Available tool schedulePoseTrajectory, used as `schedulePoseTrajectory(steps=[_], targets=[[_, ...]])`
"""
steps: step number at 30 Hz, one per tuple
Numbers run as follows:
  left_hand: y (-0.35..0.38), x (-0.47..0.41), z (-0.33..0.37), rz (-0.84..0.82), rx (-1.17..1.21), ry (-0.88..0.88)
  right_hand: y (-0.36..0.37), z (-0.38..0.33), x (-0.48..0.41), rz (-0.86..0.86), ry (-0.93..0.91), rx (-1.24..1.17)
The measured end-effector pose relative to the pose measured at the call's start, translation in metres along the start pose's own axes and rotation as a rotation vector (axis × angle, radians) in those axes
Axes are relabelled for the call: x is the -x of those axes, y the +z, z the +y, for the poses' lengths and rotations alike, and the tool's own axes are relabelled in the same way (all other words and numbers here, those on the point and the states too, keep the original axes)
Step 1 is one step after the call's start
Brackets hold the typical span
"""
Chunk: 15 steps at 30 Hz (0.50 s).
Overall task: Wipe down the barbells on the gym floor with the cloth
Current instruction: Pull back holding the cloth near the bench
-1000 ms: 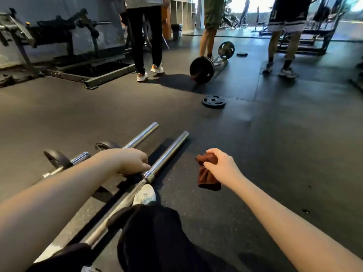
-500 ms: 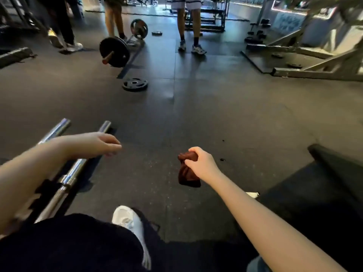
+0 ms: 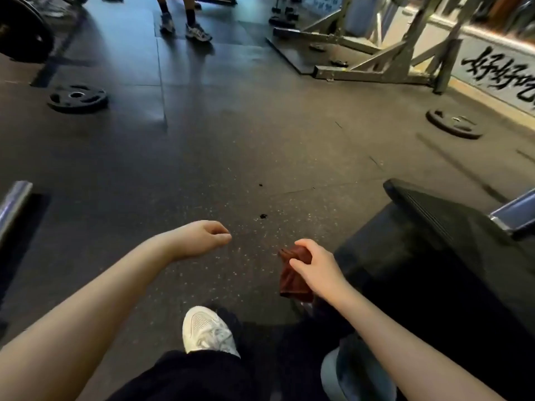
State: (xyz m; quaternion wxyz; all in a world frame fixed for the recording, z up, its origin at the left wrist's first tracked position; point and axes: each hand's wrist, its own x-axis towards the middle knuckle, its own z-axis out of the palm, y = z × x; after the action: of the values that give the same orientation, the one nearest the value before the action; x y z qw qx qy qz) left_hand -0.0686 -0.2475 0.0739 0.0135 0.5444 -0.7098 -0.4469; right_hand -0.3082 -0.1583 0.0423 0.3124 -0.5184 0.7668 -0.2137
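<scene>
At six o'clock a white shoe (image 3: pixel 207 331) stands on the floor (image 3: pixel 231 157). Just beyond it the right hand (image 3: pixel 314 267) grips the brown cloth (image 3: pixel 293 280) (bunched, hanging down), while the left hand (image 3: pixel 199 238) hovers loosely curled, holding nothing. The barbell (image 3: pixel 13 206) shows only a chrome end at nine o'clock, and a weight plate (image 3: pixel 77 98) lies farther off at eleven.

1. Pale wall (image 3: pixel 469 44) at the far right: it carries large black brush-stroke characters (image 3: pixel 492 70), tilted and cut off by the frame edge, and they are too slanted and blurred to read.
2. No other lettering, brand or number can be read.
</scene>
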Motion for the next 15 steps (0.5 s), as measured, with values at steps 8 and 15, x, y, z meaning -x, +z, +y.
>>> schedulePoseTrajectory(steps=[8,15], targets=[[0.080,-0.020,0.036,-0.185,-0.020,0.062,-0.018,0.044,0.023,0.099,0.062,-0.081],[0.167,-0.007,0.058,-0.211,-0.029,0.009,-0.009,0.109,0.078,0.192,0.071,-0.138]])
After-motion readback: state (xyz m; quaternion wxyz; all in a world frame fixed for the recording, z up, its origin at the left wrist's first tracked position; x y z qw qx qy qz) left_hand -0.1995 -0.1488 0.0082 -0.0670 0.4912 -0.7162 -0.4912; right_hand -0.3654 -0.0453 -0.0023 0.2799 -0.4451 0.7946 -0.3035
